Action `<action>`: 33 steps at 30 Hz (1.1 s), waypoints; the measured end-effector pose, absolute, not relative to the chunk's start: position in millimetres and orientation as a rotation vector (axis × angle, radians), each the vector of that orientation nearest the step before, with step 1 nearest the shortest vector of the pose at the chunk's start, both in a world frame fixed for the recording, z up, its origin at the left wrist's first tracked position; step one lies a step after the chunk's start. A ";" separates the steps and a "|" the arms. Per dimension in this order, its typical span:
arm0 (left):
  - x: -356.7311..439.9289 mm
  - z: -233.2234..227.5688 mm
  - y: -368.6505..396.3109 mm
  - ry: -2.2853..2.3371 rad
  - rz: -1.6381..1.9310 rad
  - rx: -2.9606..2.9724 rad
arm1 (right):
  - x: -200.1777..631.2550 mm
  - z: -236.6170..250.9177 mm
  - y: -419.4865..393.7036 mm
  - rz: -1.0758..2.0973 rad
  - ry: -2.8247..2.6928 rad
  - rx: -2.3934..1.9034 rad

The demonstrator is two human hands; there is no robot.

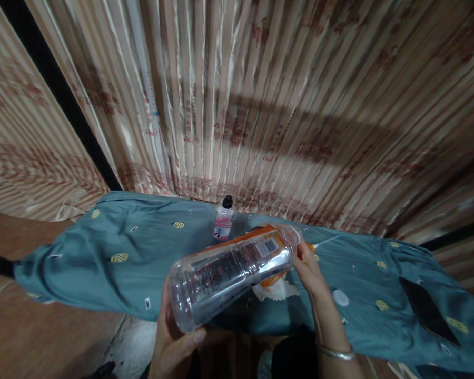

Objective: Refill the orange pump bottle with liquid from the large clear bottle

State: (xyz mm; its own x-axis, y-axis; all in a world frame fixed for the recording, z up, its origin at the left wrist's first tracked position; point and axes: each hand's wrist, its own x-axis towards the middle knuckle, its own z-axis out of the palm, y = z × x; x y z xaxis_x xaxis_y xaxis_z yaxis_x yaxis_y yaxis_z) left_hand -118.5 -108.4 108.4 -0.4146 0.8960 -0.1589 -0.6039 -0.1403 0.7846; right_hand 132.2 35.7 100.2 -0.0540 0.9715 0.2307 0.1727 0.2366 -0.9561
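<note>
A large clear plastic bottle [229, 276] with an orange label and a barcode is held tilted above the cloth-covered surface. Its base rests in my left hand [177, 337], fingers behind it and thumb along the lower edge. Around the neck end at the upper right closes my right hand [306, 263], with a bangle on the wrist. Behind the large bottle stands a small bottle [223, 221] with a black cap and pink label. Beneath the large bottle a crumpled white tissue [278, 290] lies beside something orange, mostly hidden. A round white cap [340, 298] lies right of my right hand.
A teal patterned cloth [134, 279] covers the narrow surface. A black phone [428, 310] lies at its right end. Striped curtains [221, 105] hang close behind, with a dark pole [63, 89] at the left. An orange-tipped thin item [312, 247] is partly hidden by my right hand.
</note>
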 end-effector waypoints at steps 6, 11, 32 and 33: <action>-117.7 108.3 -107.7 0.984 1.774 0.443 | 132.5 100.0 36.0 0.957 -1.462 -1.136; -118.3 107.2 -110.3 0.988 1.756 0.419 | 132.5 99.1 36.9 0.956 -1.450 -1.121; -127.7 77.3 -104.8 0.922 1.766 0.495 | 131.2 97.3 38.7 0.969 -1.448 -1.113; -127.4 76.8 -104.4 0.926 1.771 0.496 | 130.8 96.7 38.6 0.969 -1.437 -1.119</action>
